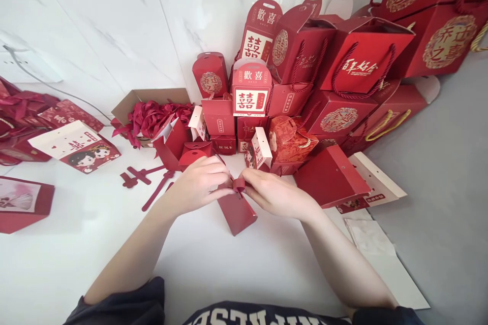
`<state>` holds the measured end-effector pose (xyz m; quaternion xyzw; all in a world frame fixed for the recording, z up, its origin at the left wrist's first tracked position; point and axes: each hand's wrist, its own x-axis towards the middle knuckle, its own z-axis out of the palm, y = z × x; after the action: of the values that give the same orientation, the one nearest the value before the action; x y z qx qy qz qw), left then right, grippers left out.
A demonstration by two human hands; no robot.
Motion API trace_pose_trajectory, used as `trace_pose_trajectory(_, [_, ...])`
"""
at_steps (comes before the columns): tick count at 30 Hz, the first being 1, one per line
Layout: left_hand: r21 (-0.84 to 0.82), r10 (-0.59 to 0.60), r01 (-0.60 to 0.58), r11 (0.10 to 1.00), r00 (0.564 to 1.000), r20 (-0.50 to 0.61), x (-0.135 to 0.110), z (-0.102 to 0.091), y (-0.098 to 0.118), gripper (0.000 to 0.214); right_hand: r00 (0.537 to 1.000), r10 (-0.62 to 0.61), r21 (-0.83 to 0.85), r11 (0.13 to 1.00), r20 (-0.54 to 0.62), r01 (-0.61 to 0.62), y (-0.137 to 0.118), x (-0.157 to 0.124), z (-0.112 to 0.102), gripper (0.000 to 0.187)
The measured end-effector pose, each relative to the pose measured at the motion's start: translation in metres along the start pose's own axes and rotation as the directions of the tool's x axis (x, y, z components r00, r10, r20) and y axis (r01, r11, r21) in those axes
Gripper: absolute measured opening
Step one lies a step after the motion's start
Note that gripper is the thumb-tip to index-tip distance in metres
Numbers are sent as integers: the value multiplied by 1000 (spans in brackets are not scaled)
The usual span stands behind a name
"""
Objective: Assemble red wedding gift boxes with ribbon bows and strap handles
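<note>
My left hand (200, 183) and my right hand (272, 190) meet over a small red gift box (237, 214) on the white table. A dark red ribbon (239, 184) forms a loop between my fingertips at the top of this box. Each hand pinches the ribbon from its own side, thumb and fingers closed. My fingers partly hide the box's upper end. Just beyond my left hand stands another small red box (195, 152) with a round cut-out. Several flat dark red strips (156, 193) lie to the left of that hand.
A cardboard box (150, 95) of red ribbons stands against the tiled wall. Stacked red gift boxes (251, 89) and rope-handled bags (358, 61) crowd the back and right. A cartoon-couple bag (89, 152) lies left. White paper (371, 237) lies at the right edge.
</note>
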<state>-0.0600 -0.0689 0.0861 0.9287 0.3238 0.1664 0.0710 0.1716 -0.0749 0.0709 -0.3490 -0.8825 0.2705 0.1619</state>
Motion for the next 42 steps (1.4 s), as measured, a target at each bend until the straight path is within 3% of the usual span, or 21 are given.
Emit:
trace_pose_trajectory(7, [47,-255,252,966,965,63,-6,-5,48,31,972,123,-254,952,-199,-172,-18,0,16,13])
trace_pose_trajectory(11, [54,-430,427,903,901,53,-5,2,53,16,955,188,-211,948,-229,-238,-27,-1,21,10])
trace_pose_trajectory(14, [8,-501,501,865,864,52,-4,4,46,19,954,188,-134,966,-234,-223,-28,-4,18,11])
trace_pose_trajectory(17, [-108,-477,481,870,876,66,-2,5,36,20,945,125,-30,990,-303,-141,-25,-6,10,3])
trace_pose_trajectory(20, [-244,-473,475,845,878,73,0,7,28,15,937,35,-2,999,-348,-38,-19,-5,6,24])
trace_pose_trajectory(22, [-301,-466,467,832,881,81,2,10,24,15,945,16,38,999,-327,-4,-14,-2,6,24])
trace_pose_trajectory(24, [-340,-446,452,825,889,100,3,12,22,20,942,33,127,992,-333,10,-9,2,9,7])
trace_pose_trajectory(29, [-454,-449,467,758,880,156,5,17,15,29,915,149,313,949,-375,-27,-2,9,15,12])
trace_pose_trajectory(33, [-453,-466,490,745,868,172,6,17,8,33,915,234,404,910,-329,-88,1,10,14,15])
trace_pose_trajectory(37, [-423,-440,457,783,887,143,6,15,7,33,914,263,442,891,-308,-108,4,12,14,16])
trace_pose_trajectory(42, [-390,-429,453,802,891,151,5,13,9,29,920,199,439,898,-337,-33,4,12,16,15])
